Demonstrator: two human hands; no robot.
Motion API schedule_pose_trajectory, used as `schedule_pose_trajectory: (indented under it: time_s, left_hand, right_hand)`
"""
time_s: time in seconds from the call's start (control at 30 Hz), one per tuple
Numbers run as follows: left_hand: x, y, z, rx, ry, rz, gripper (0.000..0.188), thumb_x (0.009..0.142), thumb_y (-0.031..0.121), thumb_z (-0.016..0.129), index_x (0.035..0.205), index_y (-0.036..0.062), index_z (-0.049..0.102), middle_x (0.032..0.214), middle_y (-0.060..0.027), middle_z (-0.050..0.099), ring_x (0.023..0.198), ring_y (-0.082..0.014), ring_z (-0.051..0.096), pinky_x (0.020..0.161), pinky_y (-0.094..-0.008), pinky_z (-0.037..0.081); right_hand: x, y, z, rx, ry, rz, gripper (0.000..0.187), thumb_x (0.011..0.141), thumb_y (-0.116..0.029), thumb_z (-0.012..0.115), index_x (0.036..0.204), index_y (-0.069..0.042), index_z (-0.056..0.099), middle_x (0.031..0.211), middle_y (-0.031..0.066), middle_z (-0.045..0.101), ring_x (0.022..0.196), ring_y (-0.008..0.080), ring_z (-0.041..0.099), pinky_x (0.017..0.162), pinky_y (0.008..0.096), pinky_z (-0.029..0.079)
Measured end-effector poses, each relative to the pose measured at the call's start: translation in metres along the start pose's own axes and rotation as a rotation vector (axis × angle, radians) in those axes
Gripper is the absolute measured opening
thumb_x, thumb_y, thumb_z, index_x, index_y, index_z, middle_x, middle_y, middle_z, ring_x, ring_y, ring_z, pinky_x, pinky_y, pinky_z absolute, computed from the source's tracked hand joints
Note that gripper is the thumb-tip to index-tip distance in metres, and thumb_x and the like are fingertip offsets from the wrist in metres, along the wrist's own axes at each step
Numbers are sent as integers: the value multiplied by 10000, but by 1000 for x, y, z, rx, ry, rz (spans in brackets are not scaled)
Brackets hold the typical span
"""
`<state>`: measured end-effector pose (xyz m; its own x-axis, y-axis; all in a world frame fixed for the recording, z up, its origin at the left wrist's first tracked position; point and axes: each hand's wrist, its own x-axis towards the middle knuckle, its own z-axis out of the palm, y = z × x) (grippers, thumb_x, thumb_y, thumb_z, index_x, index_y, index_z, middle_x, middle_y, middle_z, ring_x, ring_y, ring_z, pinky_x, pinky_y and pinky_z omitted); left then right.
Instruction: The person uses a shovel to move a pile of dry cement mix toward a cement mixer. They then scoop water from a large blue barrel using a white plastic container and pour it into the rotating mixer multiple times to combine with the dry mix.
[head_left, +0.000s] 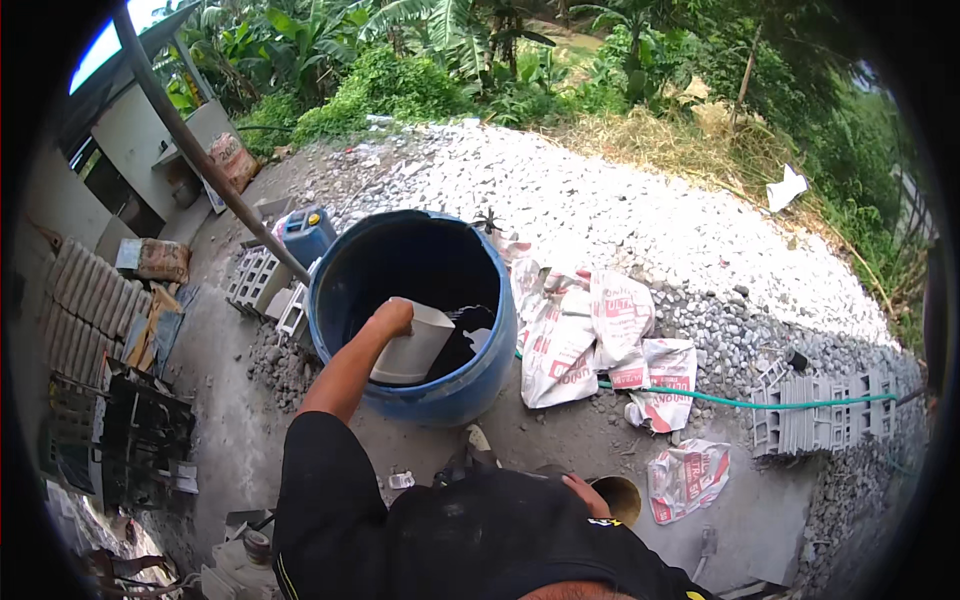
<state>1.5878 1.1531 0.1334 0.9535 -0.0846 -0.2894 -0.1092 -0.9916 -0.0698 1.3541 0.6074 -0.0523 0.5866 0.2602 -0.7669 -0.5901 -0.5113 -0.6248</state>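
Observation:
My left hand (pixel 394 317) is closed on the upper edge of a pale beige plastic container (pixel 413 348). The container is tilted inside a large, open blue drum (pixel 432 398), which stands right in front of me. Dark water (pixel 462 345) with bright reflections shows beside it in the drum. Low by my body, my right hand (pixel 581 496) shows only in part, and its fingertips are hidden. Close to it is the round mouth of a yellowish bucket (pixel 618 498); whether the hand touches it I cannot tell.
Crumpled white-and-red sacks (pixel 560 345) lie right of the drum. A green hose (pixel 720 402) runs past them toward stacked hollow blocks (pixel 825 408). White gravel (pixel 640 230) spreads behind. To the left are a leaning pole (pixel 195 150), a blue jerrycan (pixel 306 236) and more blocks (pixel 255 278).

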Motion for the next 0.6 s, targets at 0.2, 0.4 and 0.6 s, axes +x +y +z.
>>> schedule_pose_trajectory:
  time_s: [0.2,0.4,0.6]
  left_hand:
    - [43,15,68,-43,-335,35,263,681,214,688,877,41,718,941,-186,686,892,-324,674,799,-419,541]
    - [96,36,96,-137,-299,-63,218,705,155,621,863,36,713,918,-204,681,875,-344,674,780,-439,544]
    - [103,53,110,-281,-231,-280,233,746,130,613,933,27,706,970,-217,672,882,-390,655,835,-452,528]
  right_hand:
    - [69,-66,-9,-90,225,-130,446,861,-432,613,1057,-37,681,966,160,696,942,277,665,843,356,486]
    - [148,-136,-50,-645,200,-399,494,809,-511,635,857,-27,720,770,205,659,753,400,638,687,453,495]
    - [185,-179,-92,-777,110,-356,533,794,-535,637,792,-7,704,752,222,649,728,394,638,663,477,484]
